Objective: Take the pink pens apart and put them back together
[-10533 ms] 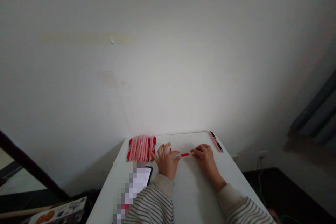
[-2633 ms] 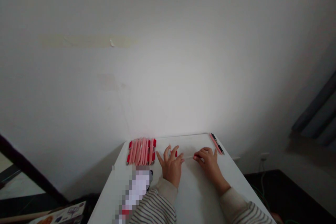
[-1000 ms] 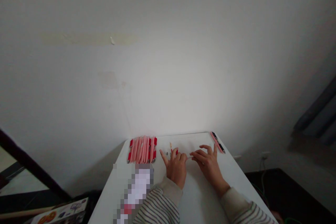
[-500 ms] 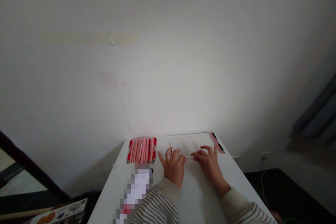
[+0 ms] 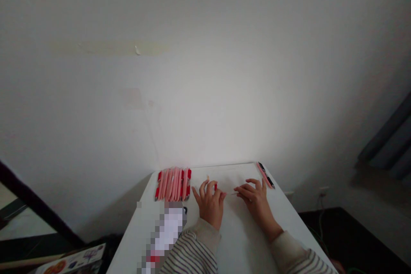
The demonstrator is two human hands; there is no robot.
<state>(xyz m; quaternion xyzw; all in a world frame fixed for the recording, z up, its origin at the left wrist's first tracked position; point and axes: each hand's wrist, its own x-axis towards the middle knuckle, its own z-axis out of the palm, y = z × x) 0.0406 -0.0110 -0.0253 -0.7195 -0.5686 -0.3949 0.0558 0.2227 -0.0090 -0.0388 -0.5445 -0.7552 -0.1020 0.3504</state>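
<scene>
Both my hands are over the white table (image 5: pixel 236 233), fingertips facing each other. My left hand (image 5: pixel 210 207) is closed, thumb and index finger pinched, with a small red pen part (image 5: pixel 215 186) showing between its fingers. A small tan tip (image 5: pixel 207 177) sticks out beyond those fingers. My right hand (image 5: pixel 256 200) pinches a thin pale rod (image 5: pixel 233 193), which looks like a pen refill and points toward my left hand. The other right fingers are raised. Whether the rod touches the left fingertips I cannot tell.
A row of several pink and red pens (image 5: pixel 173 184) lies at the table's back left. A pink and black pen (image 5: pixel 266 175) lies along the back right edge. A pixelated object (image 5: pixel 173 227) is beside my left sleeve. The wall (image 5: pixel 205 94) rises behind the table.
My left hand has shifted slightly left, away from the right, and its fingers have moved so the red part shows in a different spot. My right hand has barely moved.
</scene>
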